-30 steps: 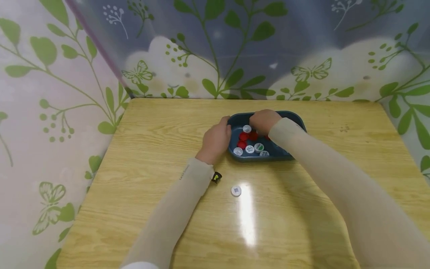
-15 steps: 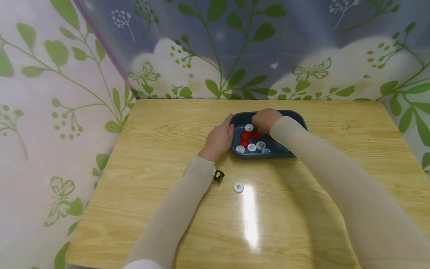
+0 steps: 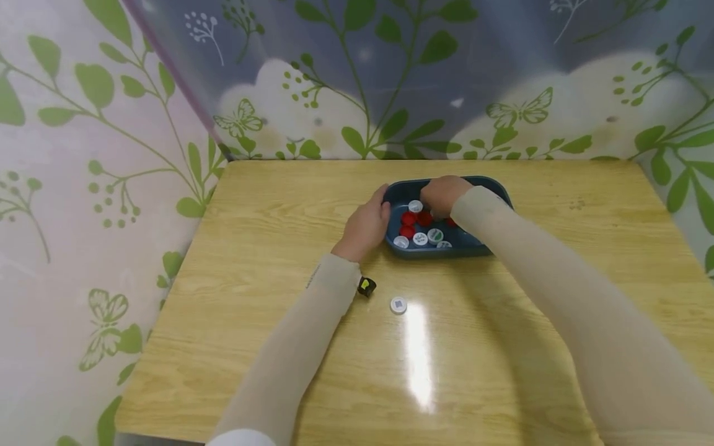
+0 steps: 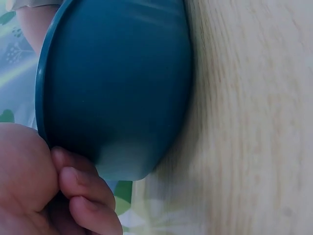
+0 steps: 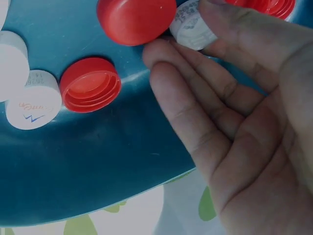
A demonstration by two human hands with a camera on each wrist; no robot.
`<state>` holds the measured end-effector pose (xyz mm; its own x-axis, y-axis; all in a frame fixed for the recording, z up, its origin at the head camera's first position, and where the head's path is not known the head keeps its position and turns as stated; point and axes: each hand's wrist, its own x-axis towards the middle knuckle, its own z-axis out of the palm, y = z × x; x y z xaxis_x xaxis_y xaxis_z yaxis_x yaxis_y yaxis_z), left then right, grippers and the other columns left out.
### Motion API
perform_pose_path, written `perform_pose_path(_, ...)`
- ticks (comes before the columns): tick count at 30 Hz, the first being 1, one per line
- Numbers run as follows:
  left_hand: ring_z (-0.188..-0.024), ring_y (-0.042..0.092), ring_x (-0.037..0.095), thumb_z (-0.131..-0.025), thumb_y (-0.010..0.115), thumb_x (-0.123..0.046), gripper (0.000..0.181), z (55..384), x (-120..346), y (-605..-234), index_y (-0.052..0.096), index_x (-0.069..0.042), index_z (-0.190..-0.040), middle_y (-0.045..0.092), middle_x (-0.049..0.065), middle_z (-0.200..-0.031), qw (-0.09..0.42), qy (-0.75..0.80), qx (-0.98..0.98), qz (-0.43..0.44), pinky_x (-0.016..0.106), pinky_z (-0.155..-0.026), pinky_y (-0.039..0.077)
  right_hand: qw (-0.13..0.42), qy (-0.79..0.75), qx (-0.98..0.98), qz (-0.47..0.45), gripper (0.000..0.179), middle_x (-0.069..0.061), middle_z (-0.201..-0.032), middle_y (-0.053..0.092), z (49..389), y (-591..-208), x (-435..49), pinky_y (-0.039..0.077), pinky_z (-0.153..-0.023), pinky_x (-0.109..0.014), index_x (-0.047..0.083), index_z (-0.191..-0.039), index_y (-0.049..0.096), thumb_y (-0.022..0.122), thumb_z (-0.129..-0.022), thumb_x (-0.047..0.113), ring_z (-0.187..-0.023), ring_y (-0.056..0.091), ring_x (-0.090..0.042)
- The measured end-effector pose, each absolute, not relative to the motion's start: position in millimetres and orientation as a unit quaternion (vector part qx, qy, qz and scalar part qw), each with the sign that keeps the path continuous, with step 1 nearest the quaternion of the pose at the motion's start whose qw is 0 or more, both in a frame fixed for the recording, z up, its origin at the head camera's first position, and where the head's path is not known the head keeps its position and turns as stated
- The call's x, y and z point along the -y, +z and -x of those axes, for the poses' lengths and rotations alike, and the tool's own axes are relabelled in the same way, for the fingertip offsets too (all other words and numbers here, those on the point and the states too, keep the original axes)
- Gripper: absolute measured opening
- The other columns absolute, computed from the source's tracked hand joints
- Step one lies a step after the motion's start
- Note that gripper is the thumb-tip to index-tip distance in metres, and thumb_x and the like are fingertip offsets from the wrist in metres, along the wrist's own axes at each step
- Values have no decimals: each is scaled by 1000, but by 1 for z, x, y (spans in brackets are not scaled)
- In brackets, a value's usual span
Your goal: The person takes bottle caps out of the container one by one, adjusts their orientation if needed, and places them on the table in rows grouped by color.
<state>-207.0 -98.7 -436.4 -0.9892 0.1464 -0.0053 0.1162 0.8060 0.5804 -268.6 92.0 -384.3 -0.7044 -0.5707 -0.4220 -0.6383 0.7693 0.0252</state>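
Observation:
The blue-green tray [image 3: 457,253] holds several red and white bottle caps. My left hand [image 3: 362,230] grips its left end, with the thumb at the rim and the fingers curled against the outer wall [image 4: 112,88] in the left wrist view. Inside the tray, my right hand [image 3: 444,194] reaches down near the far side. In the right wrist view, a white bottle cap [image 5: 191,28] sits between that hand's thumb and fingers [image 5: 183,105]. A red cap [image 5: 137,19] lies right beside the fingertips, and another red cap [image 5: 91,85] lies upturned farther left.
One white bottle cap [image 3: 398,305] lies on the wooden table [image 3: 268,210] in front of the tray. A small black item with a yellow mark [image 3: 365,286] is at the left cuff. Leaf-patterned walls [image 3: 312,80] stand behind and to the left.
The head view has shifted slightly, so the tray and table cap appear a little higher and farther right. Both hands keep their places at the tray.

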Motion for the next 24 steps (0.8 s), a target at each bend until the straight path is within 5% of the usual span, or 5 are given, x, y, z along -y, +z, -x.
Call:
perform_pose_path(7,-81,64,26,-113,40,-29,52,210,96,-435,32,-16,-163,71,18,-107,38,329,-942,-59,40,-78,51,225,74,-917,321,15,-10,-97,72,269,-375,-98,53,-89,-48,2,-108,73,69,-96,10,-85,63,-28)
perform_pose_path(10,-78,63,25,-113,40,-29,52,212,97,-434,32,-16,-163,71,17,-101,35,322,-944,-61,40,-76,51,216,57,-924,309,24,-12,-104,71,270,-369,-107,52,-90,-51,2,-114,68,66,-97,19,-91,64,-29)
perform_pose_path(14,-71,61,23,-113,39,-30,52,212,97,-434,32,-16,-163,70,15,-92,35,314,-947,-62,37,-68,48,155,5,-936,318,25,-8,-92,68,262,-353,-120,50,-78,-47,6,-107,66,59,-95,27,-79,61,-25)
perform_pose_path(17,-67,59,25,-113,39,-30,52,210,98,-434,32,-16,-163,67,17,-83,43,309,-948,-60,38,-64,46,108,-42,-932,344,21,-4,-84,68,240,-343,-127,48,-70,-43,10,-100,69,55,-94,25,-70,58,-21)
perform_pose_path(24,-78,65,25,-113,38,-32,53,209,92,-434,31,-17,-163,73,16,-100,52,290,-954,-63,41,-74,51,30,-132,-912,388,21,-1,-100,68,154,-351,-143,52,-71,-36,9,-113,67,67,-93,17,-79,59,-14)
